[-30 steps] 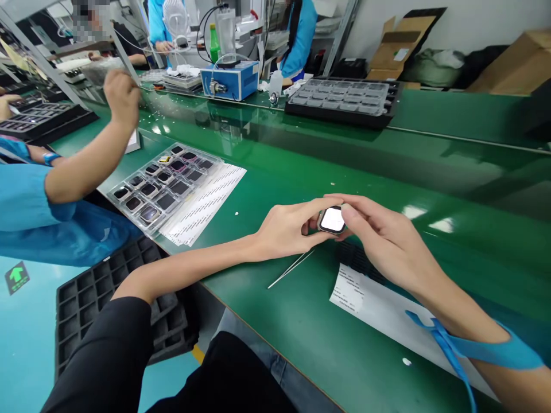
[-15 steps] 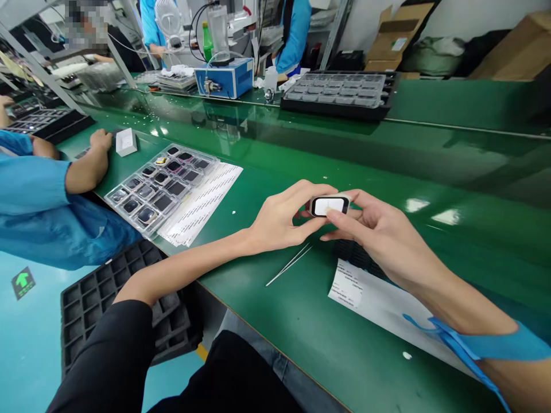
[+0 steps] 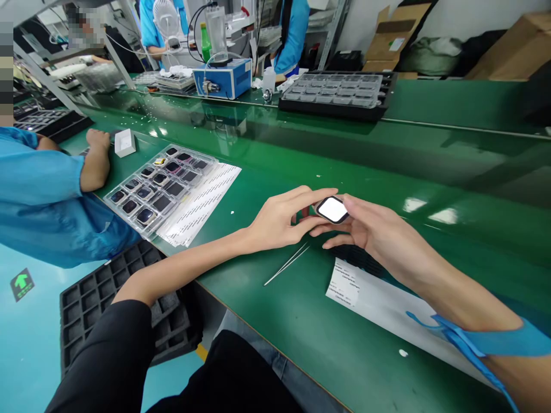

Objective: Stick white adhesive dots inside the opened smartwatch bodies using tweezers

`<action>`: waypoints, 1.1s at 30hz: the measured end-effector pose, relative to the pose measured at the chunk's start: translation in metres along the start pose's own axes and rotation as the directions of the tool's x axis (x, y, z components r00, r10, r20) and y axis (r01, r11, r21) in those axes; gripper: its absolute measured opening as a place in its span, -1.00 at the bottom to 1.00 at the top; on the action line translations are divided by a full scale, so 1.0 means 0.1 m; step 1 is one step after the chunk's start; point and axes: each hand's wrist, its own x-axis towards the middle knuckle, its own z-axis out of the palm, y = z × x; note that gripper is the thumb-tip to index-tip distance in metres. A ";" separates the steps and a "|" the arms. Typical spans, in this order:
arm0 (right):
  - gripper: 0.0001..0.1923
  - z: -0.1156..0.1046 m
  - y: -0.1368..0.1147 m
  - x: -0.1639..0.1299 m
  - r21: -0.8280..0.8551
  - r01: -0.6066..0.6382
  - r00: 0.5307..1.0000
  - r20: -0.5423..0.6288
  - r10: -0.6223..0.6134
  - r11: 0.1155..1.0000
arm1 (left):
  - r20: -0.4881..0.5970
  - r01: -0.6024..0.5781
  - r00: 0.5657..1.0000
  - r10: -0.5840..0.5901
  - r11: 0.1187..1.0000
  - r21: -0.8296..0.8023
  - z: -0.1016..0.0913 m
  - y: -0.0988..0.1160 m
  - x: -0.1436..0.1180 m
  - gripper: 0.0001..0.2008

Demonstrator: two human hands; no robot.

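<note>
A smartwatch without a strap, its screen lit white, is held above the green bench between my two hands. My left hand pinches its left side between thumb and fingers. Closed on its right side, my right hand has the thumb at the screen's upper right edge and lower fingers spread below. A blue wrist band circles my right wrist. Tweezers lie on the bench below my hands. A printed white sheet and a dark ridged pad lie under my right forearm.
To the left, a clear tray of watch parts rests partly on printed sheets. A co-worker's arm is beside a white box. Behind stand a blue machine and a black tray; black foam trays sit below.
The watch has tilted between my hands, and its screen now looks plain bright white. My right thumb has moved from the screen's lower middle to its upper right edge.
</note>
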 end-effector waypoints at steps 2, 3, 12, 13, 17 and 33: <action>-0.38 0.01 -0.01 0.00 0.048 -0.024 0.999 0.022 0.023 0.999 | -0.009 -0.051 0.999 0.051 0.999 0.005 -0.01 0.00 0.00 -0.68; -0.41 0.02 -0.01 0.00 0.075 -0.031 0.999 0.032 0.029 0.997 | -0.014 -0.078 0.997 0.078 0.997 0.012 -0.01 0.00 0.00 -0.69; -0.77 0.08 -0.02 -0.03 0.230 -0.001 1.000 0.011 -0.002 0.973 | -0.010 -0.122 0.992 0.123 0.989 0.083 0.01 -0.05 -0.01 -0.64; -0.77 0.08 -0.02 -0.03 0.241 0.015 1.000 -0.008 -0.013 0.971 | -0.025 -0.096 0.995 0.098 0.992 0.078 0.02 -0.04 -0.01 -0.62; -0.76 0.10 0.02 -0.01 0.267 0.090 0.994 -0.084 -0.070 0.959 | -0.053 -0.045 0.997 0.049 0.996 0.077 0.05 0.00 -0.01 -0.59; -0.47 0.22 0.19 -0.04 0.062 0.184 0.978 -0.113 -0.176 0.981 | -0.080 -0.112 0.990 0.120 0.989 0.099 0.09 -0.02 -0.04 -0.59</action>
